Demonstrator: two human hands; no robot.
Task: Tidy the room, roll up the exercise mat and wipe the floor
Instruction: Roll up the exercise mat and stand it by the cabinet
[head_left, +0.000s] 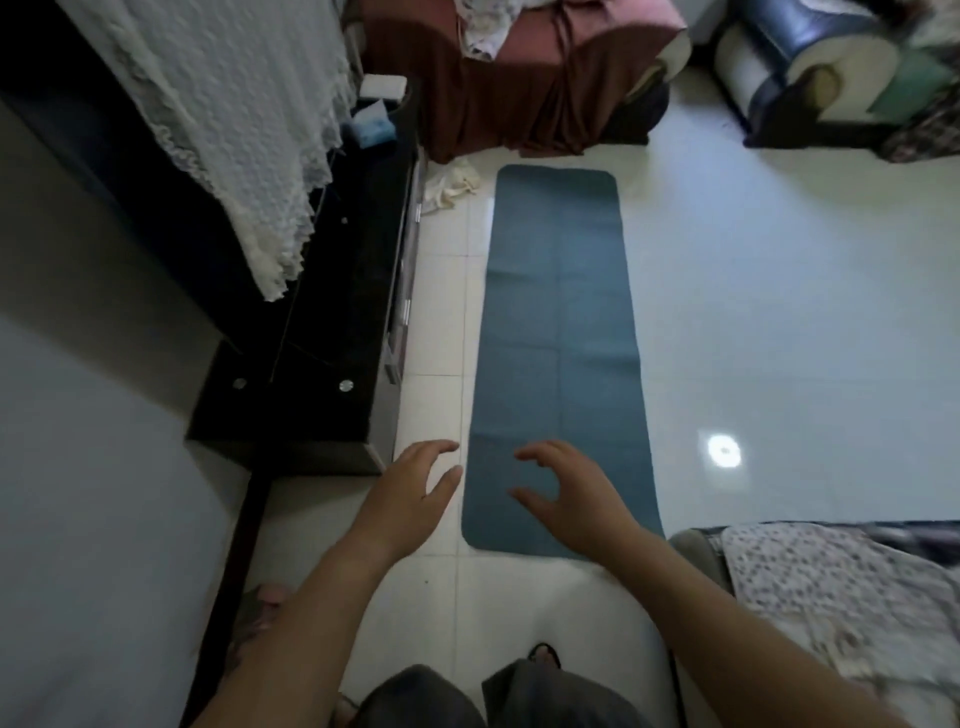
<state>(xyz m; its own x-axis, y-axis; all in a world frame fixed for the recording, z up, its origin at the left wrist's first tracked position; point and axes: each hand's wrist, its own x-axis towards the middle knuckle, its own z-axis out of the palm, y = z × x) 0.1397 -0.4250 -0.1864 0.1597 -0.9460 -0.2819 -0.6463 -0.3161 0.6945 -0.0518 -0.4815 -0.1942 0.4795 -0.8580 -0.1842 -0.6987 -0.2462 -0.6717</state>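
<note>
A long teal exercise mat (558, 332) lies flat and fully unrolled on the glossy white tiled floor (769, 291), running away from me. My left hand (410, 493) hovers over the tiles just left of the mat's near end, fingers spread and holding nothing. Over the mat's near end my right hand (576, 499) is held out, fingers loosely curved and apart, gripping nothing. Both forearms reach forward from the bottom of the view. A crumpled pale cloth (449, 187) lies on the floor near the mat's far left corner.
A black glass-topped cabinet (332, 332) draped with white lace stands along the left. A brown-covered sofa (519, 88) is at the far end, a dark armchair (810, 67) at the far right. A patterned fabric-covered seat (841, 597) sits at the near right.
</note>
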